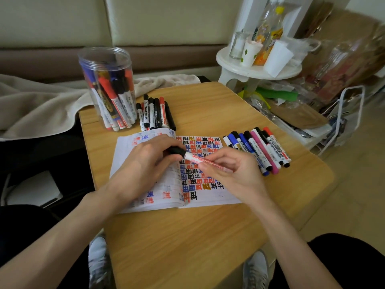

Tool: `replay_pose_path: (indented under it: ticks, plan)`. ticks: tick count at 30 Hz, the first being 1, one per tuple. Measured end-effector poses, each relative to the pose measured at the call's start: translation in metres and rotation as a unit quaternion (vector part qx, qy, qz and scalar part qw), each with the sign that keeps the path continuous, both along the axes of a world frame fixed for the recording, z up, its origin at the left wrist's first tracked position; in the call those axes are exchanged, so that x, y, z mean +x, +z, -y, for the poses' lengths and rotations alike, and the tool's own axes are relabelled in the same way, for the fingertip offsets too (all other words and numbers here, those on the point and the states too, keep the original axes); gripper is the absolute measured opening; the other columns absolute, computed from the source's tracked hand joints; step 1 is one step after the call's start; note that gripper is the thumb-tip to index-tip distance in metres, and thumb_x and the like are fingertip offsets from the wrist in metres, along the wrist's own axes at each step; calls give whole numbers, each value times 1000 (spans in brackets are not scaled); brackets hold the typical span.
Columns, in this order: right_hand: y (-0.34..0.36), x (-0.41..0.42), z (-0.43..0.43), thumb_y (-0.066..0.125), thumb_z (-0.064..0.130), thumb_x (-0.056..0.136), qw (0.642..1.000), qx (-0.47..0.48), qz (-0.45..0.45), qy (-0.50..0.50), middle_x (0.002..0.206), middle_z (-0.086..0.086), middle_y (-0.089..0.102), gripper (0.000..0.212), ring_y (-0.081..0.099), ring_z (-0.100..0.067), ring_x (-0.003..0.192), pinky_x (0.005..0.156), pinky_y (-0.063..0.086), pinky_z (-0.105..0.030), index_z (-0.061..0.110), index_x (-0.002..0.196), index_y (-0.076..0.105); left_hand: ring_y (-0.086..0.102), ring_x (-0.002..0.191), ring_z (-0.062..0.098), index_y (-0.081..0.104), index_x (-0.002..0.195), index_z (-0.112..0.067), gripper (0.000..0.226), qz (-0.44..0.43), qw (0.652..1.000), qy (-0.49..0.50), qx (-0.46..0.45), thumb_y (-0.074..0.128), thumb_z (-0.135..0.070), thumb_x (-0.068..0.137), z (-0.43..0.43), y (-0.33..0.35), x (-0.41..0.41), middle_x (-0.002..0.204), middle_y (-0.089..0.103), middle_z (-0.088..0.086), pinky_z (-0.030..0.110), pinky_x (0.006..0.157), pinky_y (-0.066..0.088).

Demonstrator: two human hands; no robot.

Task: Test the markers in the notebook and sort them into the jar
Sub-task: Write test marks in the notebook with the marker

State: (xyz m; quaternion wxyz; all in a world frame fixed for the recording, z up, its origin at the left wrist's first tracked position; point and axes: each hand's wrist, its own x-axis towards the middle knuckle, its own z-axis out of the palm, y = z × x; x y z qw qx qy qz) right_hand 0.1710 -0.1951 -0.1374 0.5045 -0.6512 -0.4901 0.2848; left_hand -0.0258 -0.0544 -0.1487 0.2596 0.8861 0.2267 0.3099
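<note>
An open notebook (210, 195) covered in black, red and blue test marks lies on the wooden table (187, 236). Above it I hold a white whiteboard marker (198, 159) with red lettering and a black cap. My left hand (145, 163) grips the cap end. My right hand (231, 170) pinches the barrel. A clear plastic jar (108, 88) at the table's back left holds several markers standing upright. One loose group of markers (155, 113) lies beside the jar, and another row of markers (258, 149) lies to the right of the notebook.
A beige blanket (37, 105) lies on the sofa to the left. A white round stand (258, 67) with bottles and cups is at the back right, with bags and a wire rack (343, 117) beyond the table's right edge. My knees and shoes show below the table.
</note>
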Motion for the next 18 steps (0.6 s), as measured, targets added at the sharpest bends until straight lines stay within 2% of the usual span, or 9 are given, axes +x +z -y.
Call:
replay_pose_path:
  ticks: [2, 4, 6, 8, 9, 11, 13, 15, 18]
  plan:
    - [-1, 2, -1, 88, 21, 81, 999, 0, 48, -4, 89, 6, 80, 22, 77, -12, 84, 71, 61, -27, 13, 100, 77, 63, 89, 7, 65, 126, -28, 30, 9, 1000, 9, -2, 66, -28, 96, 3, 0, 4, 113, 67, -16, 19, 76, 48]
    - [-3, 6, -2, 88, 24, 82, 996, 9, 87, -14, 88, 10, 78, 19, 74, -10, 84, 75, 61, -30, 18, 98, 79, 61, 85, 4, 56, 137, -32, 45, 9, 1000, 21, -16, 66, -36, 94, 6, 0, 8, 117, 65, -17, 14, 74, 46]
    - [-6, 13, -2, 87, 25, 84, 994, 21, 92, -60, 85, 12, 77, 15, 71, -7, 81, 75, 58, -26, 20, 96, 80, 58, 97, -7, 40, 150, -35, 65, -8, 1000, 20, -15, 62, -49, 90, 8, -1, 13, 126, 57, -20, 11, 83, 45]
    - [-10, 24, -1, 85, 27, 86, 981, 36, 123, -149, 83, 13, 74, 10, 66, -5, 81, 71, 51, -17, 22, 91, 79, 53, 111, -6, 29, 155, -35, 74, -18, 1000, 17, -12, 60, -52, 90, 9, -1, 17, 129, 52, -20, 20, 93, 47]
    - [-12, 32, 0, 84, 31, 86, 967, 38, 161, -196, 85, 14, 73, 11, 64, -5, 85, 73, 49, -17, 22, 89, 78, 52, 114, -4, 28, 155, -34, 73, -19, 1000, 19, -13, 60, -50, 91, 9, -1, 19, 129, 52, -19, 23, 95, 49]
    - [-17, 49, 0, 80, 40, 85, 930, 30, 248, -269, 94, 8, 73, 19, 60, -10, 99, 81, 48, -28, 21, 89, 76, 53, 115, -2, 31, 154, -34, 67, -17, 1000, 18, -10, 61, -44, 95, 11, 0, 22, 127, 53, -18, 28, 93, 53]
    - [-22, 63, -1, 80, 41, 84, 896, 17, 306, -321, 97, 2, 72, 23, 54, -16, 104, 86, 46, -37, 20, 89, 76, 53, 112, -2, 36, 152, -33, 59, -21, 1000, 16, 3, 59, -42, 98, 14, 1, 24, 124, 53, -18, 28, 93, 52]
    - [-24, 70, -4, 82, 42, 84, 871, -8, 335, -359, 99, 0, 72, 24, 51, -20, 105, 87, 44, -38, 20, 91, 76, 52, 111, -5, 41, 149, -33, 53, -26, 1000, 11, 9, 56, -43, 99, 16, 2, 26, 124, 54, -19, 27, 93, 51]
    - [-30, 71, -8, 85, 41, 81, 844, -39, 364, -391, 107, -4, 71, 25, 50, -24, 109, 86, 31, -35, 20, 93, 77, 54, 112, -3, 48, 144, -29, 48, -28, 999, 3, 16, 55, -43, 99, 17, 2, 28, 124, 57, -16, 28, 95, 52]
